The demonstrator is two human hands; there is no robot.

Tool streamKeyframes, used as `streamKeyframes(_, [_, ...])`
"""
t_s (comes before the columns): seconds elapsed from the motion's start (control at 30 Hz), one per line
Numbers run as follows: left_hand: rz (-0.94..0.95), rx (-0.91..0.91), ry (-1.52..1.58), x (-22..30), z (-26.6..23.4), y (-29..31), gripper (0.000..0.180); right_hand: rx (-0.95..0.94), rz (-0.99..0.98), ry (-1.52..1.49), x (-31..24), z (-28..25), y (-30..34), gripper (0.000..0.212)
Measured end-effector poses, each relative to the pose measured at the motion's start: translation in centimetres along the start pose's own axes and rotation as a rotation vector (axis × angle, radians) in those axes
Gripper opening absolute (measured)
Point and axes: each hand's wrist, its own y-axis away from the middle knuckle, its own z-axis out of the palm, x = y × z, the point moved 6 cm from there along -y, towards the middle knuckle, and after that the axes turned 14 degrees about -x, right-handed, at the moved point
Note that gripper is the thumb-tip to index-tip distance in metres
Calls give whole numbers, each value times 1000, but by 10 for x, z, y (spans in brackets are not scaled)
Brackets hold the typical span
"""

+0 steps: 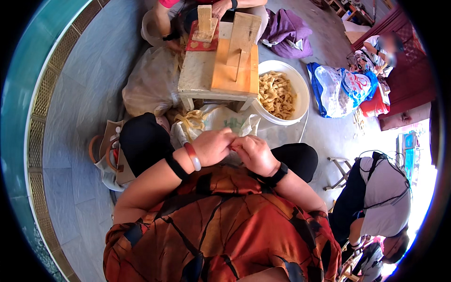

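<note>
My left hand [213,146] and my right hand [258,155] meet in front of my lap, fingers bent and pinched together at the tips. Whatever they hold between them is too small or hidden to make out. Just beyond them a white plastic sack [228,120] lies spread, with pale yellow strips [193,119] on its left part. Past the sack is a low table [195,70] carrying an orange-brown wooden board [245,70] with upright wooden pieces. To its right a white bucket [304,98] holds many yellowish twisted or knotted pieces [277,94].
Across the table a co-worker's hands [221,8] are busy near a red mat [213,42]. A full clear plastic bag [148,82] stands left of the table, a handled bag [112,152] by my left knee. At right are a blue-white bag [338,89], folding stool [338,171] and other people.
</note>
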Motion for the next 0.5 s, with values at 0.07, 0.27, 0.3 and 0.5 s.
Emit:
streamKeyframes(0.07, [50,-154,114,-17,22,-2,19,-16,-7,105,4,6,2,13])
streamKeyframes(0.27, [8,-253,1050,-49,45,-8,18,166,385,-749,73,29,15,5])
streamKeyframes(0.3, [29,-151,907,-45,41,-10,19,189,520,-1119,90,42,22,5])
streamKeyframes(0.5, [150,214,53,-23,18,-3,35,3,584,-1532,109,63,17,7])
